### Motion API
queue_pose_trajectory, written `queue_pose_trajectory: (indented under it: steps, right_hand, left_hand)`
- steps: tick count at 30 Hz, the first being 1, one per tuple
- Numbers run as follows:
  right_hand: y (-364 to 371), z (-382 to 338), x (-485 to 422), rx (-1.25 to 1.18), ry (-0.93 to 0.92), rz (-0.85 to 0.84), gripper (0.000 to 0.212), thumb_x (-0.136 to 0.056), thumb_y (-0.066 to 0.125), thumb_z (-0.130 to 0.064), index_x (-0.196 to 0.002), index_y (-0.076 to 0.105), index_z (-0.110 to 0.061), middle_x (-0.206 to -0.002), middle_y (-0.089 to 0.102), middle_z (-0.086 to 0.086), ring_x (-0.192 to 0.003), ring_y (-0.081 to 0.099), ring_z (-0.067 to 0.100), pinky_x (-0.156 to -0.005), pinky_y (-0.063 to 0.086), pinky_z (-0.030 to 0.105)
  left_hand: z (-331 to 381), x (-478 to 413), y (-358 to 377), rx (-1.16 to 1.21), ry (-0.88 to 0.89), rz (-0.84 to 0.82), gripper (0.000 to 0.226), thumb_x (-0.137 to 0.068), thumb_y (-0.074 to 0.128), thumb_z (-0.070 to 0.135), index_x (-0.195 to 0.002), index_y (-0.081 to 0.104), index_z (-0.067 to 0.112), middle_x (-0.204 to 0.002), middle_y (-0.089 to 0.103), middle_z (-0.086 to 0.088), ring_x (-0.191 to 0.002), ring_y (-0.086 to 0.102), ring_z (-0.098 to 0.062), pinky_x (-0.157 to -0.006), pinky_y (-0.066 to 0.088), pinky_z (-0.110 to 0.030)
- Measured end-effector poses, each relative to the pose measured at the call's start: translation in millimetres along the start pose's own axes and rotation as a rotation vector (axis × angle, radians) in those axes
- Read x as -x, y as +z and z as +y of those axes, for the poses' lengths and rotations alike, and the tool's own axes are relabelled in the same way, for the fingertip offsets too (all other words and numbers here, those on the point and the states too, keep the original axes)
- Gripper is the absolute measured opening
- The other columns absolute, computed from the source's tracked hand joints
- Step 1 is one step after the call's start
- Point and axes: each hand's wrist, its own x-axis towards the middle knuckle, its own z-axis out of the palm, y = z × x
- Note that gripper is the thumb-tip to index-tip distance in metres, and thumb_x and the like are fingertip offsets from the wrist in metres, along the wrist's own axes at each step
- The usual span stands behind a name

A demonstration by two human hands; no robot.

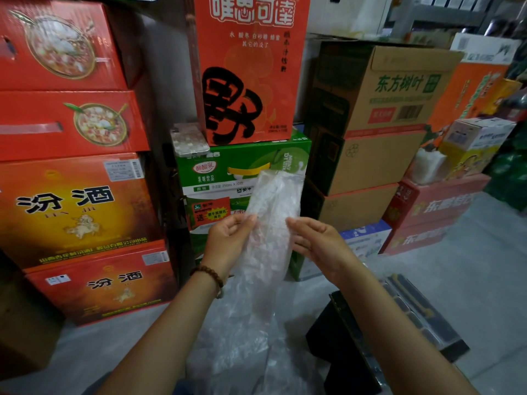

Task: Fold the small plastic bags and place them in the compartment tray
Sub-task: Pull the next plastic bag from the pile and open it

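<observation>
A clear, crinkled small plastic bag (271, 215) is held up lengthwise in front of me, folded into a long narrow strip. My left hand (228, 240) pinches its left edge, with a beaded bracelet on that wrist. My right hand (313, 240) grips its right edge with the fingers curled behind. A loose heap of more clear plastic bags (236, 332) lies on the floor below my arms. The dark compartment tray (413, 312) sits on a black box at the lower right, partly hidden by my right forearm.
Stacked cartons ring the spot: red and orange boxes (71, 195) on the left, an orange box on green milk cartons (242, 172) straight ahead, brown cardboard boxes (370, 124) to the right. A phone (189, 139) lies on the green carton. Grey floor (470, 266) shows at right.
</observation>
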Motion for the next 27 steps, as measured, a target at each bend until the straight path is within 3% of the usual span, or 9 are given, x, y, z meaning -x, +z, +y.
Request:
queue_pose_trajectory:
  steps: [5, 11, 15, 18, 23, 27]
  right_hand:
    - [-0.7, -4.5, 1.7, 0.036, -0.116, 0.046, 0.011, -0.087, 0.069, -0.014, -0.093, 0.070, -0.005, -0.077, 0.070, 0.003, -0.066, 0.068, 0.005, -0.061, 0.054, 0.016]
    - [1.3, -4.2, 3.1, 0.063, -0.173, 0.055, 0.004, -0.087, 0.069, -0.010, -0.091, 0.067, -0.009, -0.066, 0.063, 0.001, -0.059, 0.062, 0.004, -0.058, 0.053, 0.016]
    - [1.4, -3.7, 3.2, 0.080, -0.270, 0.088, 0.020, -0.089, 0.066, -0.005, -0.097, 0.052, -0.016, -0.059, 0.064, -0.003, -0.056, 0.062, 0.003, -0.055, 0.053, 0.018]
    - [-1.6, -4.1, 1.3, 0.087, -0.335, 0.060, 0.018, -0.093, 0.059, -0.002, -0.095, 0.049, -0.017, -0.049, 0.055, -0.011, -0.049, 0.052, 0.000, -0.052, 0.047, 0.016]
    - [-6.0, -7.4, 2.3, 0.160, -0.354, -0.008, 0.008, -0.094, 0.058, -0.006, -0.096, 0.063, -0.013, -0.068, 0.068, -0.012, -0.064, 0.063, 0.000, -0.057, 0.050, 0.017]
    - [-11.0, -9.6, 5.2, 0.229, -0.328, -0.112, 0.020, -0.085, 0.069, -0.003, -0.104, 0.068, -0.010, -0.090, 0.073, 0.006, -0.080, 0.071, 0.011, -0.067, 0.053, 0.018]
  left_hand:
    - [1.5, -1.8, -4.3, 0.020, 0.009, 0.010, 0.006, -0.089, 0.063, 0.024, -0.093, 0.066, 0.021, -0.091, 0.073, 0.005, -0.082, 0.068, -0.007, -0.075, 0.054, -0.025]
    - [6.9, -2.4, -7.6, 0.066, 0.011, -0.005, 0.018, -0.086, 0.067, 0.014, -0.101, 0.060, 0.021, -0.086, 0.073, 0.002, -0.074, 0.069, -0.007, -0.064, 0.056, -0.022]
    - [8.8, 0.1, -7.1, 0.043, 0.080, -0.018, 0.028, -0.086, 0.067, 0.010, -0.106, 0.056, 0.027, -0.085, 0.073, 0.000, -0.075, 0.070, -0.010, -0.066, 0.057, -0.025]
    - [11.6, 2.1, -9.4, 0.008, 0.130, -0.075, 0.027, -0.087, 0.065, 0.009, -0.105, 0.058, 0.028, -0.085, 0.074, 0.000, -0.080, 0.071, -0.010, -0.067, 0.058, -0.024]
    - [11.9, 2.3, -13.3, -0.094, 0.163, -0.154, 0.022, -0.086, 0.065, 0.007, -0.102, 0.066, 0.022, -0.080, 0.075, 0.007, -0.079, 0.071, -0.007, -0.066, 0.056, -0.020]
    - [10.3, 1.8, -14.9, -0.166, 0.188, -0.143, 0.015, -0.084, 0.068, 0.009, -0.092, 0.069, 0.022, -0.076, 0.074, 0.011, -0.078, 0.070, -0.005, -0.068, 0.055, -0.017]
